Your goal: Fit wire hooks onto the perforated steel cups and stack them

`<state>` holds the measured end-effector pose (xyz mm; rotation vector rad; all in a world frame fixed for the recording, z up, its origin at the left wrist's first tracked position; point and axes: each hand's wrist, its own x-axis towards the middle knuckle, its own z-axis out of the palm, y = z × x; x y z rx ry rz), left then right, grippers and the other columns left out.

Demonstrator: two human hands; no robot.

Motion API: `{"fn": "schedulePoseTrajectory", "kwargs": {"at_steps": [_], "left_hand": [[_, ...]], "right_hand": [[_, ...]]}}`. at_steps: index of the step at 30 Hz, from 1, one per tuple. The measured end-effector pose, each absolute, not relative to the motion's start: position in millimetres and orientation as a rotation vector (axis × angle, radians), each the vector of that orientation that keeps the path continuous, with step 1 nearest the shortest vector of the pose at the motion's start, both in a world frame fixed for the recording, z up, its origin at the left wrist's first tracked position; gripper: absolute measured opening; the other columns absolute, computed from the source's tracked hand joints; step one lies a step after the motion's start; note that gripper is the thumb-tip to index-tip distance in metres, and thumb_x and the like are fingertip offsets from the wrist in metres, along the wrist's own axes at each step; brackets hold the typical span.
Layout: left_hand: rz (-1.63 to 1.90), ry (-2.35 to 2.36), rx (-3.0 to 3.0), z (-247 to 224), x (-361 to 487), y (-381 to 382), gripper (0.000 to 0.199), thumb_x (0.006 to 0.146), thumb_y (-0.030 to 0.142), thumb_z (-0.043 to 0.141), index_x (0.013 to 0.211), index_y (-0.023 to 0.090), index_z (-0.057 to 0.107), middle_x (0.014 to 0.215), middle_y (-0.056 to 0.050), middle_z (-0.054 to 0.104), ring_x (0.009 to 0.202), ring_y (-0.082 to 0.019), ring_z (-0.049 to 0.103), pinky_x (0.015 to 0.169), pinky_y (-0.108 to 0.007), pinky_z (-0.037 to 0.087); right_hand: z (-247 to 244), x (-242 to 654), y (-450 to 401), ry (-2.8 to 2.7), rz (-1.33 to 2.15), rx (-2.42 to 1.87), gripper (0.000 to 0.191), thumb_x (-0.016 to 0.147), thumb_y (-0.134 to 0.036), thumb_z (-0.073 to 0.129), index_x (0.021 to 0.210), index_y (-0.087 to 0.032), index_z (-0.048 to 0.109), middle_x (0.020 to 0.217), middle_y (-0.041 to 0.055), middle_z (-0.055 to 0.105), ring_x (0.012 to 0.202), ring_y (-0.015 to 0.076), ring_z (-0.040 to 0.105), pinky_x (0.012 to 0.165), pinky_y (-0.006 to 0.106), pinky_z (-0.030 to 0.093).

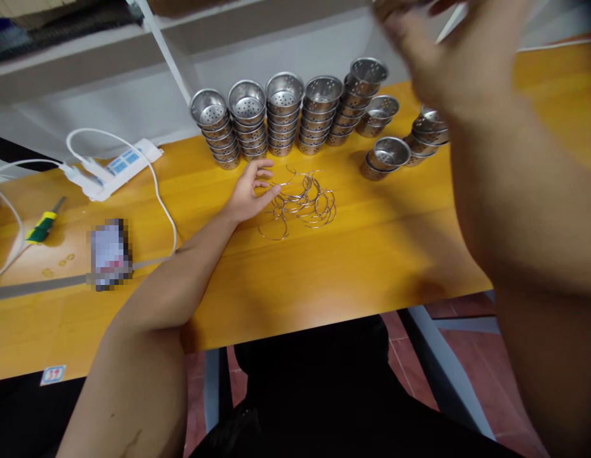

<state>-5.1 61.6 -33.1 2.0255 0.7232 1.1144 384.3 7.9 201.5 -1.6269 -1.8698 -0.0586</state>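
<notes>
My left hand point(251, 194) rests on the table beside a loose heap of thin curved metal wires point(307, 197), fingers apart and nothing held. Raised high at the upper right, my right hand point(448, 54) is close to the camera and blurred; its fingers run past the top edge, so I cannot make out what they hold. Behind the wires stand several stacks of perforated steel cups point(284, 102). A shorter stack point(388, 156) sits to their right, and another stack point(424, 137) is partly hidden by my right arm.
On the left lie a white power strip point(128, 166) with plugged-in white cables, a green and yellow screwdriver point(43, 226), and a pixelated object point(110, 254). A white shelf point(276, 38) rises behind the yellow wooden table point(352, 267). A number label point(53, 374) marks the front edge.
</notes>
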Motion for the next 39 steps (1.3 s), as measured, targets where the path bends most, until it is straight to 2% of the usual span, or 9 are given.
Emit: {"fn": "schedulePoseTrajectory", "kwargs": {"at_steps": [1, 3, 8, 11, 14, 21, 29, 35, 39], "left_hand": [[1.119, 0.729, 2.031, -33.7, -4.8, 61.7, 0.082, 0.105, 0.074, 0.1, 0.167, 0.035, 0.063, 0.174, -0.016, 0.073, 0.146, -0.029, 0.082, 0.113, -0.044, 0.077], [1.137, 0.748, 2.057, -33.2, -3.1, 60.6, 0.095, 0.104, 0.071, 0.105, 0.178, 0.039, 0.054, 0.177, -0.016, 0.071, 0.144, -0.03, 0.083, 0.112, -0.044, 0.079], [1.248, 0.808, 2.127, -23.8, 3.1, 55.7, 0.12, 0.104, 0.066, 0.11, 0.194, 0.044, 0.034, 0.186, -0.018, 0.062, 0.171, -0.042, 0.074, 0.129, -0.058, 0.08], [1.319, 0.823, 2.21, -22.3, 0.8, 60.2, 0.123, 0.101, 0.068, 0.113, 0.194, 0.04, 0.036, 0.185, -0.018, 0.062, 0.182, -0.046, 0.067, 0.151, -0.07, 0.064], [1.335, 0.791, 2.258, -27.7, -5.1, 68.9, 0.114, 0.105, 0.075, 0.107, 0.19, 0.035, 0.043, 0.179, -0.019, 0.067, 0.178, -0.046, 0.07, 0.156, -0.072, 0.057], [1.308, 0.762, 2.228, -37.1, -6.3, 75.9, 0.108, 0.106, 0.095, 0.093, 0.183, 0.033, 0.047, 0.17, -0.018, 0.071, 0.17, -0.043, 0.075, 0.153, -0.067, 0.06], [1.344, 0.837, 2.199, -43.7, -10.0, 84.9, 0.105, 0.108, 0.092, 0.093, 0.183, 0.036, 0.046, 0.169, -0.016, 0.068, 0.17, -0.042, 0.071, 0.152, -0.068, 0.059], [1.338, 0.855, 2.084, -59.4, -11.9, 97.0, 0.105, 0.106, 0.09, 0.097, 0.179, 0.036, 0.046, 0.171, -0.017, 0.067, 0.165, -0.04, 0.075, 0.144, -0.061, 0.066], [1.334, 0.836, 2.115, -59.9, -13.6, 97.6, 0.106, 0.106, 0.09, 0.097, 0.18, 0.034, 0.046, 0.172, -0.017, 0.067, 0.166, -0.039, 0.075, 0.144, -0.059, 0.066]], "right_hand": [[196.2, 368.1, 0.1, -1.944, -0.181, -1.45, 0.075, 0.131, -0.075, 0.075, 0.163, -0.01, 0.093, 0.185, 0.0283, 0.058, 0.183, 0.0484, 0.053, 0.148, 0.052, 0.053], [178.9, 336.1, -11.1, -2.156, -0.15, -1.226, 0.067, 0.128, -0.078, 0.079, 0.145, -0.016, 0.1, 0.171, 0.0271, 0.07, 0.17, 0.0483, 0.065, 0.149, 0.061, 0.056], [120.5, 273.9, -12.4, -2.415, 0.242, -1.179, 0.05, 0.124, -0.071, 0.08, 0.151, -0.033, 0.096, 0.173, 0.02, 0.071, 0.162, 0.0521, 0.066, 0.142, 0.075, 0.058], [95.9, 255.2, -7.4, -2.435, 0.252, -1.163, 0.054, 0.12, -0.069, 0.087, 0.157, -0.031, 0.094, 0.172, 0.0209, 0.069, 0.162, 0.0544, 0.066, 0.141, 0.078, 0.057], [84.4, 250.0, -5.6, -2.435, 0.253, -1.169, 0.06, 0.114, -0.07, 0.096, 0.159, -0.031, 0.093, 0.173, 0.0209, 0.067, 0.16, 0.0556, 0.066, 0.139, 0.079, 0.057], [75.8, 258.1, -7.6, -2.312, 0.36, -1.086, 0.054, 0.119, -0.077, 0.086, 0.149, -0.033, 0.094, 0.168, 0.0196, 0.072, 0.159, 0.0502, 0.068, 0.14, 0.074, 0.058], [110.4, 285.7, -3.9, -2.346, 0.414, -1.232, 0.064, 0.121, -0.055, 0.075, 0.181, -0.032, 0.079, 0.166, 0.0194, 0.084, 0.143, 0.047, 0.08, 0.131, 0.068, 0.066], [108.6, 313.8, 14.0, -2.681, 0.64, -1.268, 0.048, 0.115, -0.054, 0.087, 0.15, -0.023, 0.095, 0.139, 0.0171, 0.095, 0.115, 0.0376, 0.09, 0.109, 0.051, 0.07], [88.8, 301.4, 16.9, -2.823, 0.511, -1.328, 0.025, 0.114, -0.036, 0.084, 0.131, -0.026, 0.099, 0.128, 0.0112, 0.098, 0.108, 0.0315, 0.089, 0.096, 0.042, 0.065]]}}
